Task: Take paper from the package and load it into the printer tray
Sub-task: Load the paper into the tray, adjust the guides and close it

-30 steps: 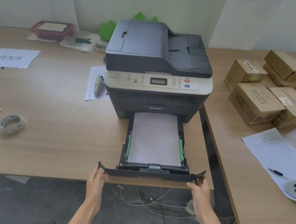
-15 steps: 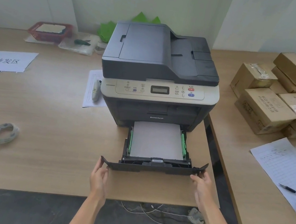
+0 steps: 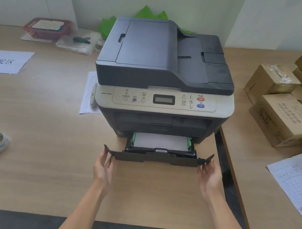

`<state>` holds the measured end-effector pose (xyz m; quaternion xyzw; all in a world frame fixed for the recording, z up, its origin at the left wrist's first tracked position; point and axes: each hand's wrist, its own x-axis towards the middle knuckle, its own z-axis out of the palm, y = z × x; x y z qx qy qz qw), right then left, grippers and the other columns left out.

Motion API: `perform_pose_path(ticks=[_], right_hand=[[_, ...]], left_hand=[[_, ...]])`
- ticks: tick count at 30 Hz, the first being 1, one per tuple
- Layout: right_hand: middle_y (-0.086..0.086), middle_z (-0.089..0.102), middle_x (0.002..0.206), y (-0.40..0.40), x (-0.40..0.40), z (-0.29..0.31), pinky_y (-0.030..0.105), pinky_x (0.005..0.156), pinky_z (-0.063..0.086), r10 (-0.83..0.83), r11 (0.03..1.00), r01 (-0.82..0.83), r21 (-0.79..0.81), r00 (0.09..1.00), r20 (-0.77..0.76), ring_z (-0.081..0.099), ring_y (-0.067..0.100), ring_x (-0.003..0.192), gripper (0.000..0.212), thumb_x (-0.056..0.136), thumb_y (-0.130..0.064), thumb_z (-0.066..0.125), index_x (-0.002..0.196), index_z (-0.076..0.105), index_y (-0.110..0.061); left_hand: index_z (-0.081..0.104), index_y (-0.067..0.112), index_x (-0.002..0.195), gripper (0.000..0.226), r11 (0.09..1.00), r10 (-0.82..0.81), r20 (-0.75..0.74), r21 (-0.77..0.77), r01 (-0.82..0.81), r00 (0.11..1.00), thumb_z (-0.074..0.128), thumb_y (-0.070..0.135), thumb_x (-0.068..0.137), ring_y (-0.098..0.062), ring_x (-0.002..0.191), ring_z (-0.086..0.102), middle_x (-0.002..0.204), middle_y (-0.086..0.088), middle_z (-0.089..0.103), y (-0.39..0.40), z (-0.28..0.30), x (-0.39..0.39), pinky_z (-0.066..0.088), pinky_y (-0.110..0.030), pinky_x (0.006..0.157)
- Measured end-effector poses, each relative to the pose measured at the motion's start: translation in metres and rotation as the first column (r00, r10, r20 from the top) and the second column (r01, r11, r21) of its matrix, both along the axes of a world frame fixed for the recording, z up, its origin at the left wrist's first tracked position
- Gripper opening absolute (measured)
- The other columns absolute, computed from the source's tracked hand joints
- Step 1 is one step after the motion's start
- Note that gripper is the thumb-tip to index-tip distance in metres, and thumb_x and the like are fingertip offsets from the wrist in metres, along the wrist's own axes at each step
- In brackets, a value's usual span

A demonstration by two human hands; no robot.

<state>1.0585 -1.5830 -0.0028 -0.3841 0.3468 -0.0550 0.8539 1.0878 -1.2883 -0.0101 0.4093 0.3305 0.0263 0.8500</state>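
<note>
We find the tray point(image 3: 159, 156) at 6 o'clock of the printer point(image 3: 165, 73), paper point(image 3: 160, 140) loaded, partly out. Left hand point(image 3: 103, 168) and right hand point(image 3: 209, 176) each grip a front corner. Closing step; next calls for a level, even push.
</note>
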Motion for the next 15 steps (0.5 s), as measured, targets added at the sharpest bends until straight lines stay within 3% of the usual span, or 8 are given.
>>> perform_pose_path(ticks=[2, 3, 5, 9, 12, 15], right_hand=[[0.01, 0.048, 0.129, -0.001, 0.014, 0.003, 0.034, 0.114, 0.026, 0.021, 1.0, -0.021, -0.005, 1.0, 0.002, 0.044, 0.022, 0.123, 0.044, 0.1, -0.03, 0.028, 0.134, 0.042, -0.006], [0.01, 0.047, 0.131, -0.001, 0.021, 0.004, 0.034, 0.115, 0.025, 0.034, 0.999, -0.033, -0.015, 0.999, 0.007, 0.043, 0.022, 0.125, 0.044, 0.1, -0.032, 0.026, 0.131, 0.044, -0.007], [0.009, 0.046, 0.131, 0.0, 0.034, 0.005, 0.033, 0.115, 0.025, 0.052, 0.998, -0.052, -0.026, 0.999, 0.009, 0.043, 0.02, 0.123, 0.039, 0.099, -0.035, 0.024, 0.123, 0.045, -0.011], [0.005, 0.041, 0.144, 0.003, 0.052, 0.006, 0.032, 0.117, 0.021, 0.02, 1.0, -0.02, -0.023, 1.0, -0.01, 0.036, 0.02, 0.134, 0.051, 0.099, -0.039, 0.024, 0.141, 0.036, -0.014], [0.004, 0.036, 0.149, 0.006, 0.057, 0.003, 0.028, 0.114, 0.021, -0.013, 1.0, 0.013, 0.006, 1.0, -0.012, 0.035, 0.017, 0.134, 0.051, 0.098, -0.04, 0.025, 0.143, 0.034, -0.017], [0.004, 0.035, 0.15, 0.006, 0.064, 0.004, 0.026, 0.112, 0.021, -0.007, 1.0, 0.007, 0.005, 1.0, -0.013, 0.034, 0.015, 0.134, 0.052, 0.098, -0.042, 0.024, 0.143, 0.034, -0.018]], left_hand=[[0.06, 0.011, 0.11, 0.029, 0.999, -0.03, 0.008, -0.011, 0.03, 1.0, 0.036, 0.02, 0.097, -0.018, 0.118, 0.05, 0.118, -0.001, 0.057, 0.0, 0.004, 0.016, 0.051, -0.019, 0.089], [0.061, 0.012, 0.103, 0.028, 0.999, -0.043, 0.015, -0.015, 0.043, 0.999, 0.035, 0.02, 0.096, -0.015, 0.115, 0.05, 0.113, 0.001, 0.057, 0.001, 0.005, 0.023, 0.051, -0.018, 0.088], [0.059, 0.012, 0.101, 0.027, 0.998, -0.057, 0.019, -0.034, 0.058, 0.998, 0.034, 0.02, 0.096, -0.014, 0.118, 0.047, 0.111, 0.001, 0.056, 0.002, 0.006, 0.037, 0.042, -0.025, 0.099], [0.058, 0.015, 0.093, 0.027, 0.99, -0.064, 0.042, -0.126, 0.069, 0.997, 0.032, 0.014, 0.095, -0.008, 0.104, 0.05, 0.095, 0.005, 0.055, 0.002, 0.002, 0.054, 0.032, -0.025, 0.108], [0.058, 0.019, 0.091, 0.027, 0.98, -0.088, 0.061, -0.172, 0.098, 0.994, 0.032, 0.016, 0.097, -0.002, 0.091, 0.051, 0.091, 0.009, 0.054, -0.001, -0.004, 0.056, 0.031, -0.02, 0.103], [0.058, 0.022, 0.092, 0.028, 0.972, -0.141, 0.085, -0.175, 0.154, 0.986, 0.03, 0.02, 0.097, 0.0, 0.092, 0.052, 0.092, 0.011, 0.055, -0.001, -0.003, 0.061, 0.033, -0.02, 0.1]])
